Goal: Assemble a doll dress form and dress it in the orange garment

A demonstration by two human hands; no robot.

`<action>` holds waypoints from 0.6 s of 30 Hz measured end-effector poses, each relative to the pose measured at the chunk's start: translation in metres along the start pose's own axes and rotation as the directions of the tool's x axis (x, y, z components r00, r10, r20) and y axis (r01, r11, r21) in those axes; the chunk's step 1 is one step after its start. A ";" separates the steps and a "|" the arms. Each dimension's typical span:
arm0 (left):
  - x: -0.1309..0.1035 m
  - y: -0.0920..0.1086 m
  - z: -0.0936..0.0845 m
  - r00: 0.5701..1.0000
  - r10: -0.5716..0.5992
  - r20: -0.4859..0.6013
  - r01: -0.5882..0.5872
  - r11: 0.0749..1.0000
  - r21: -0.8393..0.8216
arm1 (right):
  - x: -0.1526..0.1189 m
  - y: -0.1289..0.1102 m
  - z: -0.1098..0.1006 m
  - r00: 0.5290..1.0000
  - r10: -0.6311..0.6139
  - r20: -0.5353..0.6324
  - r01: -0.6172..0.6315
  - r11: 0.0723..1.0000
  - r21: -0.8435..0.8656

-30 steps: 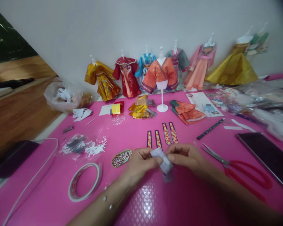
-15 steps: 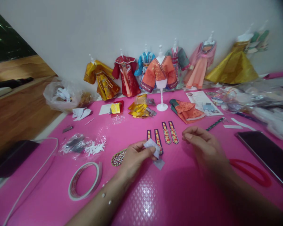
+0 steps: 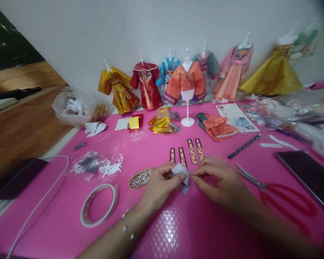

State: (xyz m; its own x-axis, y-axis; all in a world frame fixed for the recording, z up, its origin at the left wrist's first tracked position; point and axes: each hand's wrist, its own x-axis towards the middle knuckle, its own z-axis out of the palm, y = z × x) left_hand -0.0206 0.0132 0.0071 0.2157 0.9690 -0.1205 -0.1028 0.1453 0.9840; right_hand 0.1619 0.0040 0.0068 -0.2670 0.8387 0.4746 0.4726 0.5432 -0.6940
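Note:
Between thumb and fingers, my left hand [image 3: 164, 181] pinches a small pale, translucent square packet [image 3: 179, 172]; whether it is plastic or paper I cannot tell. My right hand [image 3: 218, 181] is close beside its right edge, thumb and fingertips pressed together; anything between them is too small to make out. Just beyond both hands lie several narrow patterned trim strips [image 3: 192, 151], yellow and red with dark borders. A small oval dish of mixed beads [image 3: 139, 178] sits left of my left hand. Red-handled scissors [image 3: 263, 185] lie right of my right hand, partly behind the forearm.
A tape roll [image 3: 99, 205], a bag of white pieces [image 3: 97, 165] and a white cable [image 3: 40, 205] are at left. A phone [image 3: 306, 176] and a dark green pen-like stick [image 3: 243, 146] lie right. Doll dresses on stands [image 3: 187, 122] line the wall behind folded orange fabric [image 3: 217, 126].
My right hand has moved left and down, close to the packet in my left hand. The scissors' blades now show. The whole view has shifted slightly.

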 end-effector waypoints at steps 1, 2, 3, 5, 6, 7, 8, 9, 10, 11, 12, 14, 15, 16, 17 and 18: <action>0.000 -0.001 0.000 1.000 0.009 0.002 -0.009 1.000 0.012 | 0.000 0.001 0.000 1.000 -0.005 0.007 0.005 1.000 -0.016; 0.000 -0.002 0.000 1.000 0.016 0.003 -0.017 0.999 0.029 | -0.001 0.002 0.001 1.000 -0.009 0.015 0.009 1.000 -0.028; 0.000 -0.002 0.000 1.000 0.024 0.006 -0.024 0.999 0.047 | -0.001 0.002 0.001 1.000 -0.012 0.023 0.013 0.999 -0.036; 0.000 -0.003 -0.001 0.999 0.032 0.013 -0.033 0.996 0.079 | 0.000 0.002 0.001 0.999 -0.015 0.033 0.016 0.999 -0.042; 0.000 -0.003 -0.002 0.999 0.031 0.017 -0.032 0.995 0.092 | 0.000 0.001 0.001 0.999 -0.015 0.036 0.016 0.999 -0.045; 0.000 -0.003 -0.002 0.999 0.028 0.022 -0.030 0.994 0.104 | 0.000 0.001 0.001 0.999 -0.016 0.039 0.018 0.999 -0.048; -0.001 -0.003 -0.002 0.999 0.026 0.026 -0.029 0.993 0.116 | 0.000 0.001 0.001 0.999 -0.019 0.041 0.021 0.998 -0.051; -0.001 -0.004 -0.002 0.999 0.028 0.029 -0.031 0.991 0.129 | 0.000 0.001 0.001 0.999 -0.021 0.042 0.023 0.998 -0.054; -0.001 -0.004 -0.002 0.999 0.031 0.030 -0.035 0.989 0.143 | -0.001 0.001 0.001 0.999 -0.023 0.041 0.025 0.998 -0.056; -0.001 -0.004 -0.002 0.999 0.036 0.030 -0.040 0.987 0.156 | -0.001 0.001 0.001 0.999 -0.025 0.040 0.027 0.998 -0.056; -0.001 -0.005 -0.002 0.999 0.042 0.030 -0.047 0.985 0.168 | -0.001 0.001 0.001 0.999 -0.028 0.036 0.030 0.998 -0.055; -0.001 -0.006 -0.002 0.998 0.059 0.029 -0.063 0.981 0.181 | -0.001 0.002 0.001 0.999 -0.028 0.040 0.030 0.998 -0.050; -0.001 -0.006 -0.002 0.997 0.069 0.030 -0.074 0.980 0.186 | -0.001 0.002 0.001 0.999 -0.028 0.045 0.030 0.999 -0.046; -0.001 -0.006 -0.002 0.996 0.079 0.034 -0.084 0.978 0.191 | 0.000 0.002 0.001 0.998 -0.027 0.049 0.029 0.999 -0.042; -0.001 -0.006 -0.002 0.996 0.087 0.037 -0.093 0.976 0.196 | 0.000 0.002 0.001 0.998 -0.026 0.053 0.028 0.999 -0.042; -0.001 -0.006 -0.001 0.995 0.092 0.040 -0.098 0.974 0.202 | 0.000 0.002 0.001 0.998 -0.025 0.056 0.028 0.999 -0.042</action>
State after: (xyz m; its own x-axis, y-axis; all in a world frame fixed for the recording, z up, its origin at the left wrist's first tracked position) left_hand -0.0215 0.0119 0.0014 0.2442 0.9694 -0.0242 0.0747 0.0061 0.9972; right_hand 0.1619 0.0050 0.0049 -0.3257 0.8255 0.4609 0.5000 0.5641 -0.6571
